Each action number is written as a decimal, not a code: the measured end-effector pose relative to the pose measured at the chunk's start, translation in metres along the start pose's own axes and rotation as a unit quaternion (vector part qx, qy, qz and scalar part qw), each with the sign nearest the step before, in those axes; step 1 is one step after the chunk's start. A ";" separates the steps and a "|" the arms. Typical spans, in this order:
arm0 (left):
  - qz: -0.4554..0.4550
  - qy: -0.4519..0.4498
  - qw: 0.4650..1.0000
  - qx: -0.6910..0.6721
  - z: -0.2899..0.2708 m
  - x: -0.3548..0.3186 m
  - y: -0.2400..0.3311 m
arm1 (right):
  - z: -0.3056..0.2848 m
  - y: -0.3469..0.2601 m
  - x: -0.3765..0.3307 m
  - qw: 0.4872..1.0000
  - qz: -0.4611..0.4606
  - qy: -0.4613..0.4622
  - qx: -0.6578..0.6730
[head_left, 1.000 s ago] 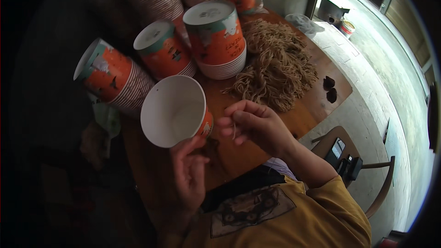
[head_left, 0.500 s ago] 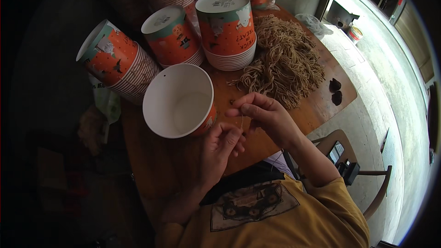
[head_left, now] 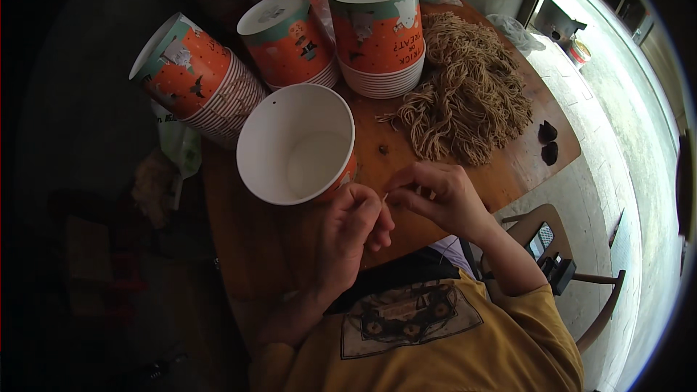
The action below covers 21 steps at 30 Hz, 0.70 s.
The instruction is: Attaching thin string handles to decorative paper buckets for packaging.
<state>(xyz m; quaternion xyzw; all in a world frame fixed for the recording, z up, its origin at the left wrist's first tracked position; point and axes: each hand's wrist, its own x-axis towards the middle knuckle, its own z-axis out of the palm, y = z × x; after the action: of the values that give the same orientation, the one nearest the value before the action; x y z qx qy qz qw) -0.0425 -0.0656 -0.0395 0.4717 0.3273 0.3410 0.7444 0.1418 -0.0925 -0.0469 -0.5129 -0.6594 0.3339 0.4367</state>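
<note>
My left hand (head_left: pixel 353 229) is closed in a pinch just in front of the paper bucket. Close beside it, my right hand (head_left: pixel 444 197) has thumb and forefinger pinched together. A short bit of thin cord (head_left: pixel 385 197) shows between the fingertips of both hands; the rest is hidden by the fingers. The white-lined paper bucket (head_left: pixel 319 163) lies tilted with its mouth toward me, and a small dark hole is visible near its upper rim. Right of it, a heap of tan cords (head_left: pixel 472 94) lies on the wooden table (head_left: pixel 268 247).
Upside-down stacks of orange printed buckets (head_left: pixel 381 36) stand behind the tilted one, one stack (head_left: pixel 196 76) leaning at the left. Bagged stacks are farther back. Two dark pieces (head_left: pixel 549 144) lie near the table's right edge. A chair (head_left: pixel 599 312) holding a phone (head_left: pixel 540 239) stands at right.
My right hand has come down and closer to my left, so less of the cord shows between them. The view has shifted slightly; bucket and cord heap stay in place.
</note>
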 end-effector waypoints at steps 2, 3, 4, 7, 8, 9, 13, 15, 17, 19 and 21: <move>0.006 -0.005 1.000 0.019 -0.002 0.001 -0.001 | 0.000 0.003 -0.001 0.997 -0.044 0.025 -0.058; 0.005 0.000 1.000 0.018 -0.004 0.002 -0.003 | -0.002 0.003 -0.001 0.991 -0.088 0.041 -0.096; 0.004 0.004 1.000 0.016 -0.006 0.003 -0.005 | -0.003 0.002 -0.001 0.980 -0.132 0.057 -0.135; -0.107 -0.019 0.993 -0.044 -0.008 0.000 0.004 | -0.003 -0.007 -0.001 0.974 -0.149 0.060 -0.160; -0.105 -0.016 0.993 -0.045 -0.009 0.000 0.005 | -0.003 -0.008 -0.001 0.974 -0.151 0.058 -0.159; -0.122 -0.052 0.991 -0.001 -0.011 -0.001 0.006 | -0.002 -0.009 0.000 0.969 -0.176 0.049 -0.166; -0.147 -0.118 0.978 0.093 -0.018 0.001 0.000 | 0.003 -0.007 0.000 0.963 -0.209 0.040 -0.164; -0.137 -0.113 0.979 0.099 -0.021 -0.001 -0.002 | 0.008 -0.004 -0.005 0.984 -0.160 0.014 -0.077; -0.127 -0.106 0.980 0.107 -0.021 -0.005 -0.002 | 0.011 0.000 -0.008 0.994 -0.111 -0.012 0.012; -0.089 -0.109 0.967 0.211 -0.020 -0.010 -0.002 | 0.011 0.002 -0.009 0.994 -0.090 -0.066 0.000; -0.063 -0.098 0.954 0.277 -0.017 -0.012 0.002 | 0.011 0.001 -0.011 0.994 -0.080 -0.072 -0.005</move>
<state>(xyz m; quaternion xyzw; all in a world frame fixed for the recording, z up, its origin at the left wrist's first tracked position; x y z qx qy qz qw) -0.0632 -0.0670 -0.0412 0.6693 0.3632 0.1410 0.6327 0.1326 -0.1027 -0.0545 -0.4352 -0.7296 0.3306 0.4110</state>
